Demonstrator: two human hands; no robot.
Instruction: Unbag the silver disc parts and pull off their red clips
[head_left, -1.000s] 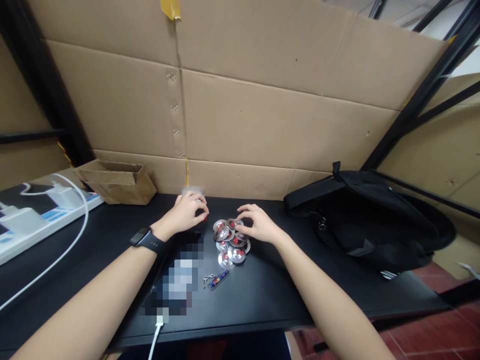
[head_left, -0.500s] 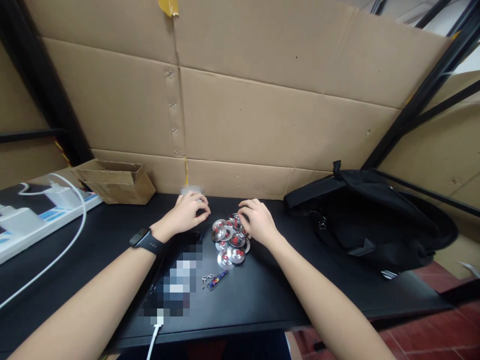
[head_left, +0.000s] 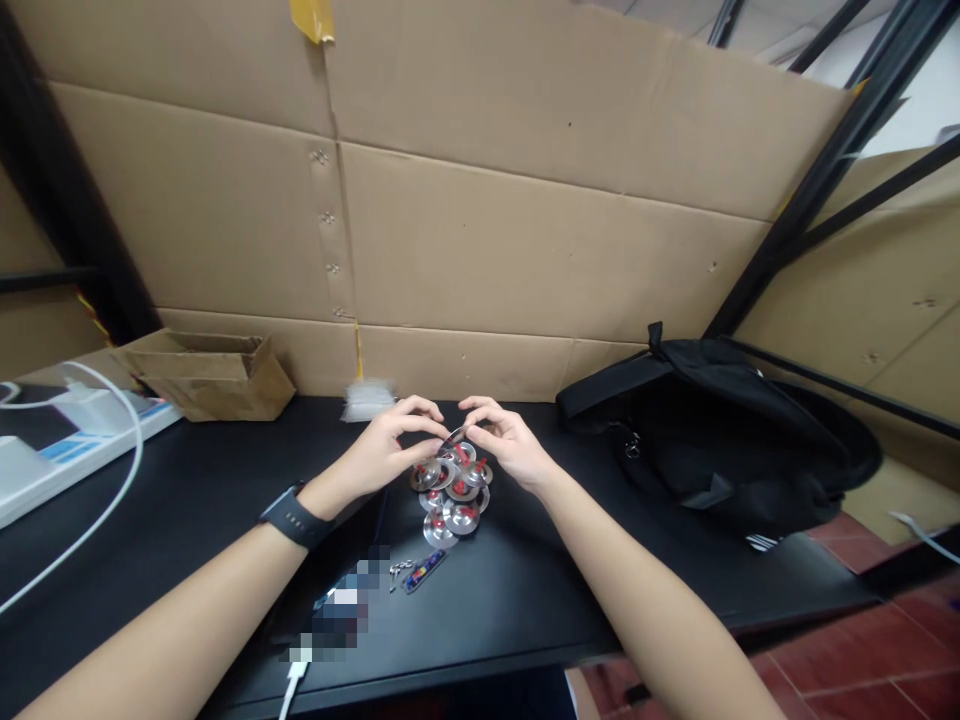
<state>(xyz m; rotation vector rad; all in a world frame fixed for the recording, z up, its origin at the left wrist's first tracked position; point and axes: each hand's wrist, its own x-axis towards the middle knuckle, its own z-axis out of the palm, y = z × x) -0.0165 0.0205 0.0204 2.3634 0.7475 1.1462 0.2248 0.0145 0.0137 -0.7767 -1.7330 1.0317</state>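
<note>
A heap of several shiny metal discs with red centres [head_left: 450,490] lies on the black table [head_left: 525,580]. Just above the heap, my left hand [head_left: 394,450] and my right hand [head_left: 506,445] meet fingertip to fingertip. Between them they pinch one metal disc [head_left: 454,436], held tilted. A black smartwatch [head_left: 294,517] sits on my left wrist. A small clear bag [head_left: 367,398] lies behind my left hand near the cardboard wall.
A black backpack [head_left: 720,440] fills the table's right side. An open cardboard box [head_left: 206,375] and a white power strip [head_left: 67,440] with cables lie at the left. A small keyring [head_left: 416,573] and a phone [head_left: 337,615] on a white cable rest near the front edge.
My hands have come together over the heap. My right hand lifted a disc from the pile and my left hand moved right to pinch it too. The view shifted slightly.
</note>
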